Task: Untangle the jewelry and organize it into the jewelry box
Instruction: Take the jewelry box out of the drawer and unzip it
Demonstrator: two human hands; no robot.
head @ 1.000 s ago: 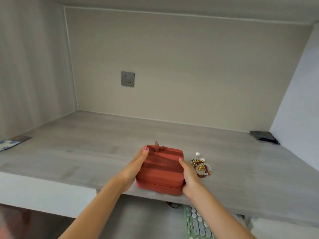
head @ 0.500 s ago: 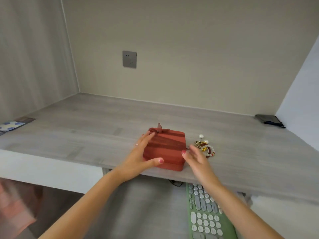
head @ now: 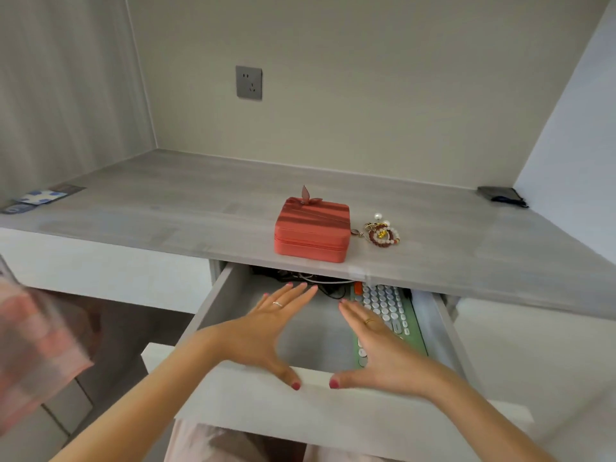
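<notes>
A closed red jewelry box with a small bow on its lid stands near the front edge of the grey desk. Just right of it lies a tangled heap of jewelry with white, red and gold beads. My left hand and my right hand are below the desk, spread flat over an open drawer, thumbs near its front edge. Both hands are empty, with fingers apart, well short of the box.
Inside the drawer lie a green keyboard with round keys and dark cables at the back. A dark pouch sits at the desk's far right corner, blue-patterned cards at the far left. A wall socket is behind.
My hands have left the red box and dropped down over the open drawer. The view has tilted down, so the drawer and keyboard now show fully.
</notes>
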